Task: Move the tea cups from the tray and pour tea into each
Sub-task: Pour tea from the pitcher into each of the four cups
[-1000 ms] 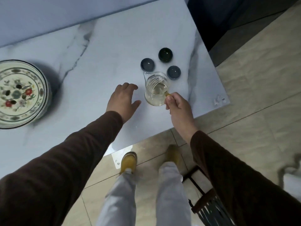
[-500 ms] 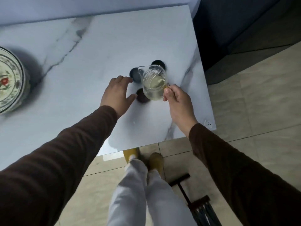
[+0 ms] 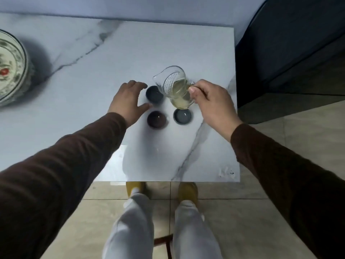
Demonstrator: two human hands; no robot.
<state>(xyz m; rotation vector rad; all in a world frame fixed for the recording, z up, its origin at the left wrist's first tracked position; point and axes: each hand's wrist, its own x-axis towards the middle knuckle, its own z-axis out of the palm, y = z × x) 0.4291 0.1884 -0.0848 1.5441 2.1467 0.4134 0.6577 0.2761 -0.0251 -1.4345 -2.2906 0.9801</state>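
Observation:
My right hand (image 3: pixel 211 101) grips the handle of a glass pitcher (image 3: pixel 175 86) holding pale yellow tea. The pitcher is lifted and tilted left, its spout over a dark blue-grey cup (image 3: pixel 154 94). My left hand (image 3: pixel 128 100) lies open on the white marble table (image 3: pixel 93 75), its fingers beside that cup. Two more small cups stand nearer to me: a dark brown one (image 3: pixel 156 119) and a grey-blue one (image 3: pixel 183 116). Whether a fourth cup sits behind the pitcher I cannot tell.
A round floral-patterned ceramic tray (image 3: pixel 11 70) stands at the table's far left edge of view. The table's right edge (image 3: pixel 235 109) borders a dark cabinet. Below the near edge are my legs and yellow slippers on a tiled floor.
The pitcher has risen off the table and tipped left toward the blue-grey cup. My left hand has stayed beside the cups. My head has moved, shifting the view.

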